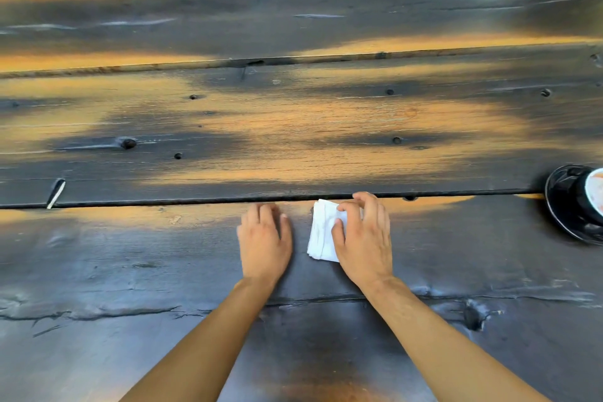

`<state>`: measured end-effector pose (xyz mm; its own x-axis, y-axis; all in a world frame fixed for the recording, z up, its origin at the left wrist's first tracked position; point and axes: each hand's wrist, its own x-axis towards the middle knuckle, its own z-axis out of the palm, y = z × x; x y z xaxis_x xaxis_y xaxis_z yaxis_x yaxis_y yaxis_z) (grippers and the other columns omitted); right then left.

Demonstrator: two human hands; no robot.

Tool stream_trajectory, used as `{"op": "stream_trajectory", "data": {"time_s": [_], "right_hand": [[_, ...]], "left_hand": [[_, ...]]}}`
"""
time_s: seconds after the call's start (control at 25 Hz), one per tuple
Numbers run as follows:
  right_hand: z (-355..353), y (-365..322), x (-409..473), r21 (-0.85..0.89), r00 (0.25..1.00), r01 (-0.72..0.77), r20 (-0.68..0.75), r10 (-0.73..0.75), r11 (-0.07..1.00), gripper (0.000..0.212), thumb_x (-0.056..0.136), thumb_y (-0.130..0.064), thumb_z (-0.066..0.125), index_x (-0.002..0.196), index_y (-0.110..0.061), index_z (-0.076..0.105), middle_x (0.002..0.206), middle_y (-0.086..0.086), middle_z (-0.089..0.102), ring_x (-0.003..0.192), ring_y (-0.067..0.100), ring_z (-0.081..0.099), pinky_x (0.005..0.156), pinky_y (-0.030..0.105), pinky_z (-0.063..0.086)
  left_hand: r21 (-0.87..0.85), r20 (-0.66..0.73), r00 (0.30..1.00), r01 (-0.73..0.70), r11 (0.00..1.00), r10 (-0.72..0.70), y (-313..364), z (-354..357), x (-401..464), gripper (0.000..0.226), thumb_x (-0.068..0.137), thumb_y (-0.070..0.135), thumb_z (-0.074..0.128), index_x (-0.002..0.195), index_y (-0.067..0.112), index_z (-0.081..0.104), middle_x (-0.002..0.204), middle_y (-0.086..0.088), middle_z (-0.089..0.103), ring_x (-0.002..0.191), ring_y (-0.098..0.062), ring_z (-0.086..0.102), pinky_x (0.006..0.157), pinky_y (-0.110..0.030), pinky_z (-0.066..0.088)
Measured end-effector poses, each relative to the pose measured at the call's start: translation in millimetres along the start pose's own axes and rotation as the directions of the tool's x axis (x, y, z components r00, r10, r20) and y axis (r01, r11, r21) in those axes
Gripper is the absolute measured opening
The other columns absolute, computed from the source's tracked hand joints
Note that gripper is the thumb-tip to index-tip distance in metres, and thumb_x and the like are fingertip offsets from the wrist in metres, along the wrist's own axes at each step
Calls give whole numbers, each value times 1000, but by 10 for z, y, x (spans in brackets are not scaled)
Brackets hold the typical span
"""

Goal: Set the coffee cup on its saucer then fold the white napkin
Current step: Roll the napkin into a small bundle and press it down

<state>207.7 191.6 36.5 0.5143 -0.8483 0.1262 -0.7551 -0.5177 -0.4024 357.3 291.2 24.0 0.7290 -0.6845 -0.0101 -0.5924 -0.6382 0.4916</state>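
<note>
Pinching the white napkin (321,232), the right hand (362,238) has its grip narrowed on the far right part of the folded stack, thumb on top and fingers curled over the far edge. Just left of that grip, the left hand (264,238) lies palm-down on the dark wooden surface (293,127), fingers loose, holding nothing and not touching the napkin. Well off to the right of the grip, at the edge of view, the cup (592,194) stands on its black saucer (561,206), so that step looks done.

The napkin already looks folded into a small thick pad, with layers fanning at its near corner. With only one hand holding it, the layers could slide apart or spring open on release. The rough plank joint just beyond the grip could snag an edge and skew the fold.
</note>
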Motion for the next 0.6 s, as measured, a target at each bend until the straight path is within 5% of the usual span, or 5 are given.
{"op": "stream_trajectory", "data": {"time_s": [0.08,0.2,0.36,0.6], "right_hand": [[71,-35,29,46,998,10,66,-13,999,21,93,-11,56,112,-7,62,135,15,52,138,33,43,120,47,31],[143,-98,132,92,983,-41,182,23,995,34,101,-17,43,132,-5,53,153,15,43,151,26,27,127,39,13],[304,-101,203,-90,962,17,273,8,996,63,102,-34,15,156,-4,27,166,14,20,156,26,13,127,44,9],[413,-91,155,-204,968,5,245,46,979,65,101,-36,19,158,-5,22,167,10,17,156,26,13,127,48,9]], "left_hand": [[202,-43,999,1,979,8,-389,-77,51,47,94,38,45,125,5,58,136,-17,56,125,-38,51,104,-52,38],[288,-27,997,83,954,-78,-984,-224,95,70,96,49,37,148,1,41,161,-19,33,152,-34,24,122,-56,12],[338,16,991,116,934,-129,-1183,-307,96,76,98,54,25,156,5,28,167,-16,21,156,-31,12,124,-57,9],[364,22,990,120,924,-137,-1172,-326,103,75,96,50,33,156,6,29,166,-17,23,155,-32,13,125,-56,8]]}}
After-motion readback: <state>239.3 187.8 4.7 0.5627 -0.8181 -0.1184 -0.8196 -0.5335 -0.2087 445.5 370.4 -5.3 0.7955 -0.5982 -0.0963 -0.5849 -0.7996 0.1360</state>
